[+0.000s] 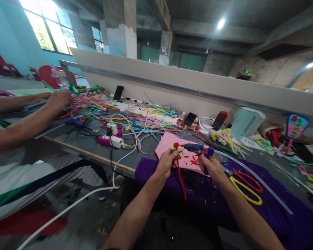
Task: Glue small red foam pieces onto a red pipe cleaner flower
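Observation:
My left hand (168,162) pinches a red fuzzy stem (181,180), its long end hanging down and a small red curled piece (176,145) at the top. Wrapped round the handle of a blue glue gun (199,149) is my right hand (212,167). The gun's nozzle points left, close beside the red curled piece; whether they touch I cannot tell. Beneath both hands a pink sheet (163,142) carries small red, yellow and green cut bits. Scissors (246,187) with red and yellow handles rest on the purple cloth (271,208) to the right.
Colourful stems (148,123) lie across the table's middle. A power strip (112,140) with white cables sits left of centre. Another person's hands (59,99) work at the far left. A phone (190,119), a dark bottle (219,120) and a pale green jug (246,122) stand along the back.

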Motion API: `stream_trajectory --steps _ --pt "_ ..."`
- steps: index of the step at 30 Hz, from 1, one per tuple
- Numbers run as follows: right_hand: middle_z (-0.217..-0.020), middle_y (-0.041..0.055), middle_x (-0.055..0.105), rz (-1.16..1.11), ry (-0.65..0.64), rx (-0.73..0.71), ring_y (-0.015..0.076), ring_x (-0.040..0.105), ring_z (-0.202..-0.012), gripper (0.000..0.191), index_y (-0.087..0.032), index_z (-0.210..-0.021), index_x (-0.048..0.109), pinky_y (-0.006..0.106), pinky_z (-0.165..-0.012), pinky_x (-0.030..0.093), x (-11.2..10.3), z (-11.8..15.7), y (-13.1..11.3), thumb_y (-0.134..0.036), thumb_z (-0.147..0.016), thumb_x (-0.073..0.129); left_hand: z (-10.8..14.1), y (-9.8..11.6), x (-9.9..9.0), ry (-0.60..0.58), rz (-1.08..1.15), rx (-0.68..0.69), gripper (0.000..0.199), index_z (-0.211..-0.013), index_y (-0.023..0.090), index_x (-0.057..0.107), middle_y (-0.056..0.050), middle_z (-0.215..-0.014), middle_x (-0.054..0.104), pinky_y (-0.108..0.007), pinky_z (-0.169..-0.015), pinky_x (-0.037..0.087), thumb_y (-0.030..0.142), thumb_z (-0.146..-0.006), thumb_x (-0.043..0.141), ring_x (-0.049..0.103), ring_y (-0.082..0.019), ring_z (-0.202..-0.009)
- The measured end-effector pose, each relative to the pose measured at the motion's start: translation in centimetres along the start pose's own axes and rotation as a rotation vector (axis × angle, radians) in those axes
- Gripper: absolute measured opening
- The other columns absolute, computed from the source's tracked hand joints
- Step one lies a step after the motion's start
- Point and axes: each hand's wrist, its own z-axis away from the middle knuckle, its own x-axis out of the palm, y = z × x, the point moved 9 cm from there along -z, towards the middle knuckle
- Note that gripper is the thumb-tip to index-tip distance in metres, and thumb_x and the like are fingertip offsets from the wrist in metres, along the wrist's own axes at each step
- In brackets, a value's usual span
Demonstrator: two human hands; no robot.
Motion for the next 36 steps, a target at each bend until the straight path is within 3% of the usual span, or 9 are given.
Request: stream_trajectory --steps 7,13,18,24,36 --pt "-0.052 0.0006 0.053 -0.071 -0.052 0.042 0.0113 0.046 -0.051 0.039 -0.015 -0.06 0.056 0.023 -0.053 0.034 0.4 -0.2 0.5 -0.045 -0.082 0.043 0.0 -0.1 -0.1 0.01 -0.003 -0.014 0.03 -0.072 0.014 0.051 0.004 -0.056 0.054 -0.016 -0.033 0.017 0.039 -0.063 0.066 0.036 -0.001 -0.033" --pt "-0.047 -0.0004 0.046 -0.164 -0.06 0.033 0.0101 0.041 -0.047 0.044 -0.017 -0.049 0.045 0.023 -0.05 0.032 0.6 -0.3 0.9 -0.044 -0.083 0.041 -0.1 -0.2 -0.2 0.014 -0.013 -0.019 0.03 -0.07 0.014 0.051 0.005 -0.052 0.052 -0.017 -0.033 0.018 0.04 -0.064 0.065 0.035 -0.001 -0.031" --pt "-0.05 0.0003 0.052 -0.176 -0.063 0.068 0.0114 0.044 -0.05 0.035 -0.015 -0.064 0.056 0.024 -0.052 0.033 0.5 -0.3 1.1 -0.044 -0.082 0.045 -0.1 0.0 -0.1 0.005 -0.005 -0.009 0.028 -0.072 0.014 0.051 0.005 -0.053 0.053 -0.017 -0.032 0.017 0.038 -0.066 0.065 0.036 -0.001 -0.032" --pt "-0.046 -0.0009 0.044 -0.255 -0.055 0.039 0.01 0.039 -0.046 0.041 -0.017 -0.05 0.043 0.023 -0.048 0.031 0.7 -0.4 0.9 -0.042 -0.083 0.043 0.1 0.2 0.2 -0.007 0.003 0.007 0.027 -0.071 0.014 0.051 0.004 -0.055 0.054 -0.016 -0.031 0.017 0.037 -0.066 0.065 0.035 -0.001 -0.032" --pt "-0.054 0.0008 0.051 0.227 0.052 -0.075 0.014 0.048 -0.055 0.04 -0.017 -0.053 0.049 0.026 -0.058 0.034 -0.1 0.5 -0.4 -0.042 -0.083 0.042 0.0 -0.3 -0.1 0.018 -0.012 -0.033 0.032 -0.07 0.014 0.052 0.005 -0.048 0.051 -0.017 -0.033 0.017 0.042 -0.062 0.066 0.034 -0.002 -0.031"
